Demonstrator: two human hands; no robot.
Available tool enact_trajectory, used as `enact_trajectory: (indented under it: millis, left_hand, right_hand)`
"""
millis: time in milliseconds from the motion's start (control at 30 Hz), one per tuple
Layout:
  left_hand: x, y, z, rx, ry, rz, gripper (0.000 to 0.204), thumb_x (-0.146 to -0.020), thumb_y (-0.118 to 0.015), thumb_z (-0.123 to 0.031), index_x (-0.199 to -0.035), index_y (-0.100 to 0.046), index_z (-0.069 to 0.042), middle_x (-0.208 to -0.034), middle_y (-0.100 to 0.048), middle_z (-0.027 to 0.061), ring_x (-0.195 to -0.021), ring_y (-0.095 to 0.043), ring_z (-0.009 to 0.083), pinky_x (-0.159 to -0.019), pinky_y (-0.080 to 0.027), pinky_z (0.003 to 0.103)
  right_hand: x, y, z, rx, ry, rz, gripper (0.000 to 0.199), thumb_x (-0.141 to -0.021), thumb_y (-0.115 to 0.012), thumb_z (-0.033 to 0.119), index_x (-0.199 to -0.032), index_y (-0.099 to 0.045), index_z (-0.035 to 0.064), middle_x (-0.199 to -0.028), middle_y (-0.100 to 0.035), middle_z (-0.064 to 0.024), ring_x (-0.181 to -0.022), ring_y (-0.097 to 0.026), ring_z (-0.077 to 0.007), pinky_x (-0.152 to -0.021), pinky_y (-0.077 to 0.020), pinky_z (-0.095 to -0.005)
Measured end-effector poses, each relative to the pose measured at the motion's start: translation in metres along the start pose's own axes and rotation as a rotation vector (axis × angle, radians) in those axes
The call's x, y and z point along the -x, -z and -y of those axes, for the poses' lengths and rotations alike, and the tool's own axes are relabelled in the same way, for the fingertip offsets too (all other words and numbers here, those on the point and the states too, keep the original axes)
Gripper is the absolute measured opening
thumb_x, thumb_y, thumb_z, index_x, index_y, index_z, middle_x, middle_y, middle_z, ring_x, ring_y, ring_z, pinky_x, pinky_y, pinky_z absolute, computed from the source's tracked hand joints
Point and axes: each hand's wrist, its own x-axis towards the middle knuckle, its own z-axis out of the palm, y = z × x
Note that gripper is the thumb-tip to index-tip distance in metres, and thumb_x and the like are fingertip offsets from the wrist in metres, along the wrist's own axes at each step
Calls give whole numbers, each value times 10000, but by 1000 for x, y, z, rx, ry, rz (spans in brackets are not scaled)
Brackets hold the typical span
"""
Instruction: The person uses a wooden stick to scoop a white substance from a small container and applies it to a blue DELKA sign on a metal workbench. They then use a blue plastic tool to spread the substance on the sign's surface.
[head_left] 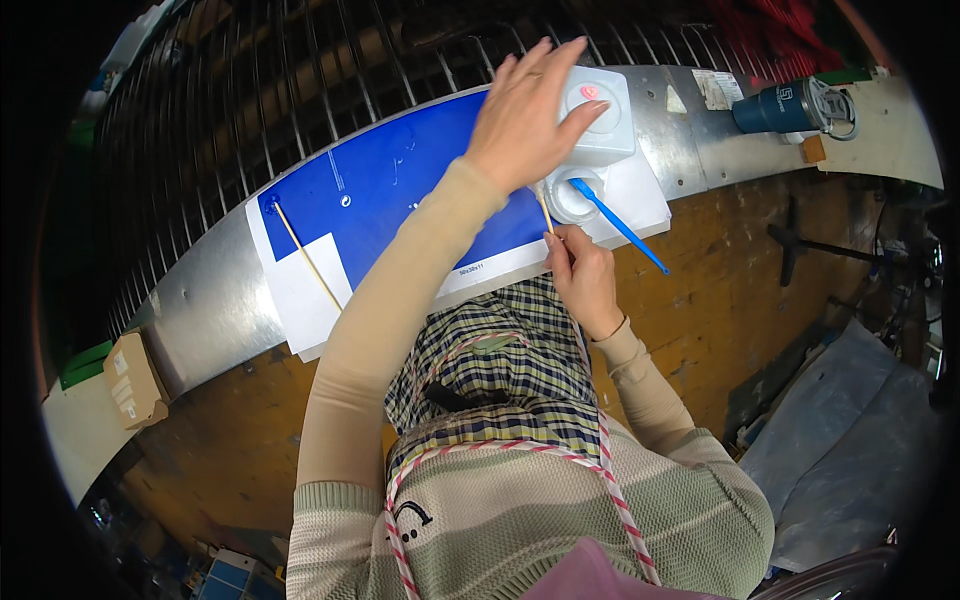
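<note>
My left hand is stretched out with its fingers spread, beside a white boxy container with a round top and a pink spot. Its thumb reaches over the container's top; I cannot tell whether it presses there. Pinched in my right hand is a thin wooden stick, its far end near the rim of a small whitish jar. A blue-handled tool leans in this jar. Under my left forearm lies a blue printed sheet on white paper.
Another wooden stick lies across the sheet's left side. A dark blue lidded tumbler stands at the right of the curved metal table. At the left end sits a cardboard box. Dark metal bars run behind the table.
</note>
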Motion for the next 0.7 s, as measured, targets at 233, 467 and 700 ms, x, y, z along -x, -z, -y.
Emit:
enact_trajectory:
  millis: [233, 467, 700]
  left_hand:
    - [-18, -41, 16, -95, 47, 227, 782, -989, -559, -493, -1575, -248, -78, -1512, -445, 217, -1493, -280, 327, -1225, -188, 519]
    - [-17, -44, 23, -74, -1, 203, 791, -978, -571, -503, -1574, -256, -91, -1495, -468, 194, -1493, -282, 320, -1223, -187, 537]
    - [-17, -43, 21, -70, 23, 219, 765, -980, -569, -505, -1571, -282, -114, -1512, -449, 204, -1493, -278, 329, -1218, -205, 529]
  right_hand:
    - [-10, -5, -16, -583, -359, 128, 231, -1025, -560, 165, -953, -651, -34, -649, -646, -53, -497, -535, -91, -485, -425, -259]
    - [4, 3, -18, -437, -357, 108, 182, -1003, -586, 140, -971, -647, -29, -630, -649, -60, -514, -580, -116, -496, -446, -273]
    - [8, -1, -20, -17, -39, -102, 121, -928, -681, 104, -947, -617, 2, -656, -656, -161, -563, -651, -318, -521, -471, -385]
